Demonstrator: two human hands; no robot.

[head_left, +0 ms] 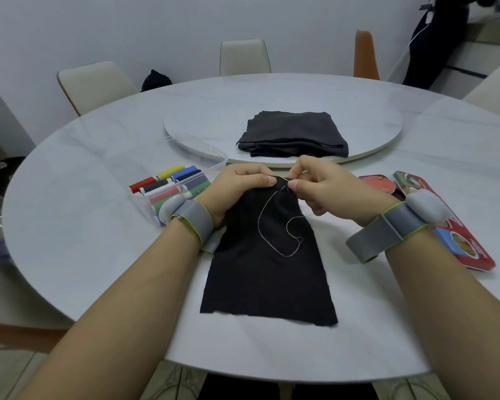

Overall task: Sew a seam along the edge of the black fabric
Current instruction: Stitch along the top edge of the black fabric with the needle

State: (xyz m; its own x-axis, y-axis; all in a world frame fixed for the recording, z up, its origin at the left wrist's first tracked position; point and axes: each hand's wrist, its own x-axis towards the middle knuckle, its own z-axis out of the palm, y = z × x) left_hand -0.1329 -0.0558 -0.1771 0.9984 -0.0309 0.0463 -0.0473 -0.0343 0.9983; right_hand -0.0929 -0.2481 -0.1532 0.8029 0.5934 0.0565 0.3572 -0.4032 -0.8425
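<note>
Round white table (98, 203), seen from the near side.

1. Black fabric (267, 272): one long strip lying flat at the near centre of the table, running from the near edge towards the far side. Its far end is lifted slightly between the two hands.
2. Left hand (240, 183): fingers curled, thumb and fingers pinching the far edge of the black fabric on its left side.
3. Right hand (321, 186): fingers curled, thumb and forefinger pinching a fine needle (284, 181) at the same far edge, just beside the left hand's fingertips. The needle is barely visible.
4. Pale thread (261, 223): runs from the needle and lies in loose loops on the upper half of the strip.
5. Grey wristbands, one on each wrist, left (192, 220) and right (387, 235), each carrying a white module.
6. Clear plastic box (145, 203): left of the hands, holding thread spools (173, 180) in red, yellow, blue, black and green.
7. Turntable (373, 125): white disc at the table's centre, far of the hands, bearing a folded dark cloth (293, 134).
8. Red printed tin (462, 243): right of the right wrist, with a round red object (375, 181) just beside its far end.
9. Chairs: pale ones (93, 85) along the far side, an orange one (364, 53) at far right.
</note>
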